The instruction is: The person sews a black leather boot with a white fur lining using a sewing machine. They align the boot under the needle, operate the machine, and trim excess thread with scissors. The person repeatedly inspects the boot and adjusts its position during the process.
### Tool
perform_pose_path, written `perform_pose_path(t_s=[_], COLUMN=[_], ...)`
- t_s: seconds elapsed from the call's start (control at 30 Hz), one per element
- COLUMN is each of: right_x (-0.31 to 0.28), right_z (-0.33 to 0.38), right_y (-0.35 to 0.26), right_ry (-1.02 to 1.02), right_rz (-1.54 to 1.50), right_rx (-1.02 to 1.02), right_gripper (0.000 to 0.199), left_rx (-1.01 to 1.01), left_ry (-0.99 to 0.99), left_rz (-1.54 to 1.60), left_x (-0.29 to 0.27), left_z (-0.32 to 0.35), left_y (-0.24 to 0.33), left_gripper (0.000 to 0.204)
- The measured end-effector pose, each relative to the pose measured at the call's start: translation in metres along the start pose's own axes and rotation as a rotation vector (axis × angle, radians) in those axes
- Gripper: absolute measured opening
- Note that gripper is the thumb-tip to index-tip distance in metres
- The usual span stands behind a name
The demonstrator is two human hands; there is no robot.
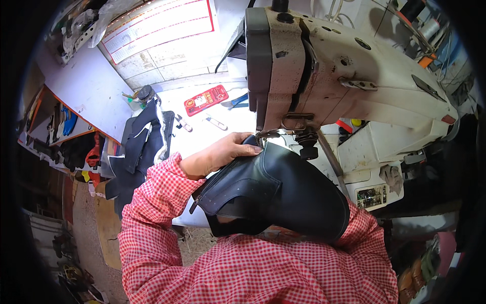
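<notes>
A black leather boot upper [309,190] lies across my lap and up to the head of a sewing machine [349,81]. My left hand [223,153] is closed on its far left edge, thumb on top, close beside the presser foot [267,136]. Along the upper's left side runs a zipper [217,178], its metal pull [194,204] hanging at the near end. A stitched seam curves over the middle of the leather. My right forearm in a checked sleeve [360,225] goes behind the upper, which hides my right hand.
Dark cut leather pieces [144,139] are piled at the left of the white table. Behind my left hand lie a red phone-shaped case [206,100], a small white-handled cutter [216,122] and a blue-handled tool [237,101]. A shelf unit [83,91] stands at the far left.
</notes>
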State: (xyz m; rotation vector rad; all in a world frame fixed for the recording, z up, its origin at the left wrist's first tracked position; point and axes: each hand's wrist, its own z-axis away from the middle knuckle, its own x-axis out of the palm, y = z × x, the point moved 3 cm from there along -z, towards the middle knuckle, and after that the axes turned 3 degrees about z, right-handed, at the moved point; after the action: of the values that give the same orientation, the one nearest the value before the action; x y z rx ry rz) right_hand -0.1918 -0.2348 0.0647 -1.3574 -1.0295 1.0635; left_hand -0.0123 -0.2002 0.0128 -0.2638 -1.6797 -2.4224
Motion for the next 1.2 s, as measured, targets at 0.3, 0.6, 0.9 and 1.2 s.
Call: perform_pose_path(t_s=[0.3,0.6,0.9,1.2], right_x=[-0.012,-0.121,-0.048,-0.051], right_z=[0.000,0.024,0.010,0.005], right_y=[0.040,0.027,0.057,0.061], right_ry=[-0.025,0.214,0.415,0.470], right_rz=[-0.086,0.443,1.255,1.209], right_rx=[-0.030,0.119,-0.370,-0.367], right_gripper=[0.042,0.044,0.042,0.015], left_rx=[0.068,0.126,0.152,0.164], left_ry=[0.112,0.202,0.188,0.125], left_rz=[0.146,0.080,0.144,0.367], left_x=[0.000,0.008,0.003,-0.003], left_z=[-0.007,-0.007,-0.001,-0.012], left_y=[-0.016,-0.020,-0.022,-0.025], left_gripper=[0.019,0.018,0.019,0.014])
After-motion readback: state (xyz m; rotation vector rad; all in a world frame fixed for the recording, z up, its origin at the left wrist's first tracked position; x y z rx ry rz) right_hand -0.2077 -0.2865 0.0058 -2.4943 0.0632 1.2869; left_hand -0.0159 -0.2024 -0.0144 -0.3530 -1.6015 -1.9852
